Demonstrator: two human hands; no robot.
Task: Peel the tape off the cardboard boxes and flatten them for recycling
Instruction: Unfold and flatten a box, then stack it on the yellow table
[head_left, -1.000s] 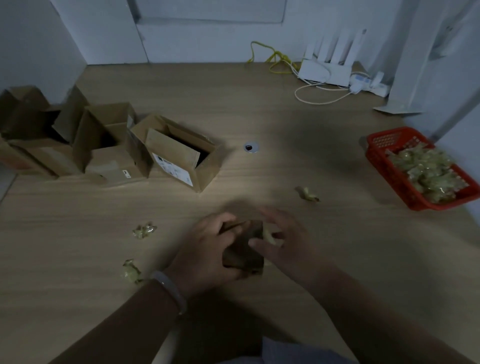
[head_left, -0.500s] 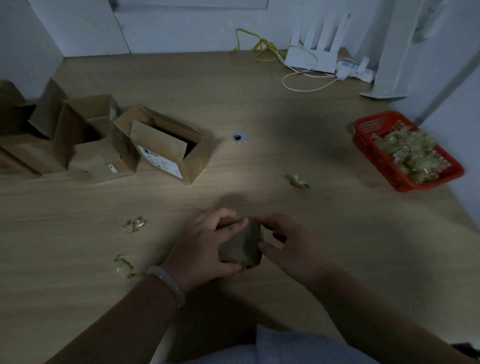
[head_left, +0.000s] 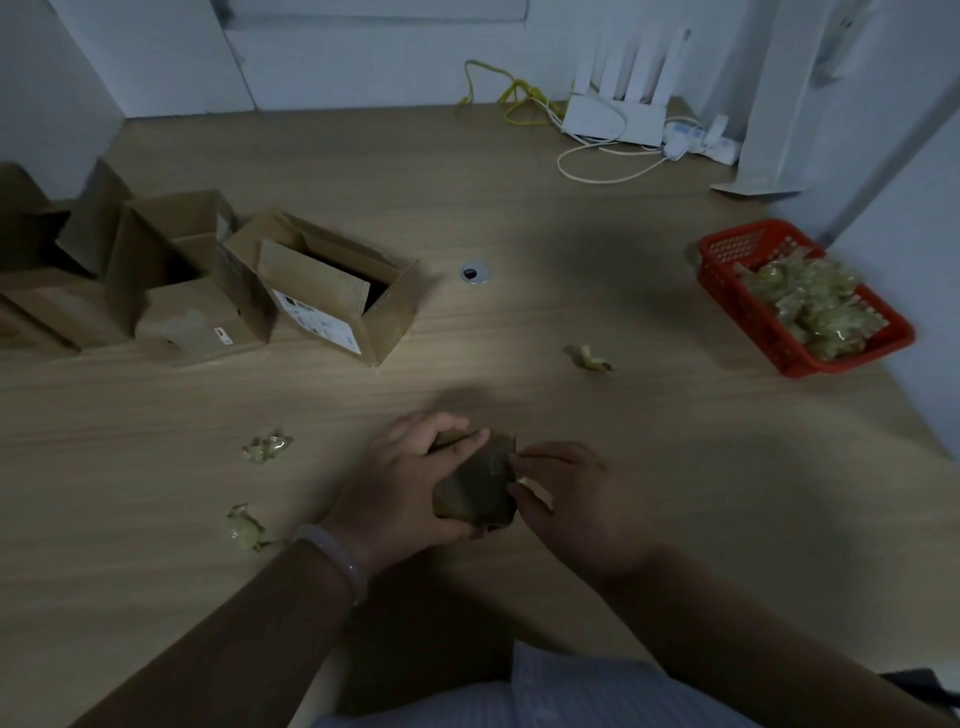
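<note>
On table (head_left: 571, 415), left hand (head_left: 410, 483) grips small box (head_left: 472, 491) — right hand (head_left: 566, 493) pinches tape (head_left: 498, 461) at edge.

White router (head_left: 618, 122) and yellow cable (head_left: 511, 93) at 1 o'clock on tabletop (head_left: 675, 467). Red basket (head_left: 737, 296) at 3 o'clock. Cable grommet (head_left: 475, 273) at 12 o'clock.

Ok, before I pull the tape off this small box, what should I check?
1. Grip on the small box: ok, the left hand is wrapped round it.
2. Tape end caught: cannot tell; the right hand has fingertips at the box's right edge, too dim for more.
3. Place for scraps: ok, the red basket sits to the right, part full.
4. Table tidy: not ok, three loose tape wads lie outside the basket.
5. Remaining work: not ok, the other boxes at left stand open, unflattened.
</note>
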